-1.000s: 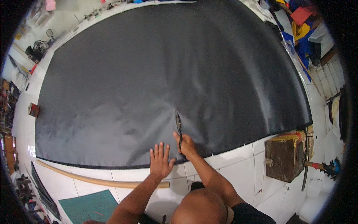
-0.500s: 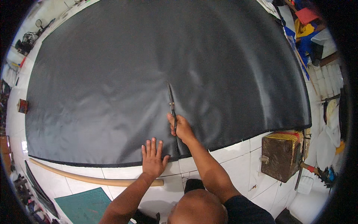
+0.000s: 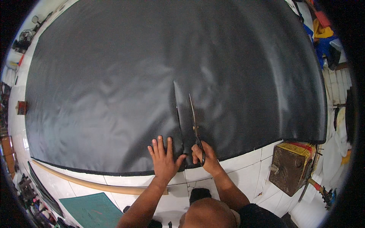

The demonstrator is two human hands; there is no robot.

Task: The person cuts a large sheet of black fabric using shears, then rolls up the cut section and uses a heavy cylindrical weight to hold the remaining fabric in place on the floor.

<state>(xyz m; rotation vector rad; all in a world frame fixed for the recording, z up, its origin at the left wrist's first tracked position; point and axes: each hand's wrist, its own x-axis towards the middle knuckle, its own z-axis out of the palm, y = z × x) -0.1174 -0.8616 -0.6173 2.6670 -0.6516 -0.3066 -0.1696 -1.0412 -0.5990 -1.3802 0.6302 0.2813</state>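
Note:
A large black sheet (image 3: 95, 95), smooth and slightly shiny like vinyl, lies spread over the floor. From its near edge a straight slit (image 3: 177, 108) runs away from me, its sides slightly parted. My left hand (image 3: 164, 161) rests flat on the sheet just left of the slit, fingers spread. To the right of the slit, my right hand (image 3: 208, 157) grips a pair of scissors (image 3: 193, 112) by the dark handles. Their long blades point away from me, look closed together, and lie over the sheet apart from the slit.
White floor tiles (image 3: 243, 167) border the sheet's near edge. A long tan pole (image 3: 95, 185) and a green cutting mat (image 3: 91, 209) lie at near left. A worn brown and yellow box (image 3: 287, 169) touches the right near corner. A small reddish block (image 3: 21, 108) sits at the left edge.
The scissors have come out of the slit, moving right and back toward me with my right hand. The slit's sides now show apart. My left hand remains flat on the sheet.

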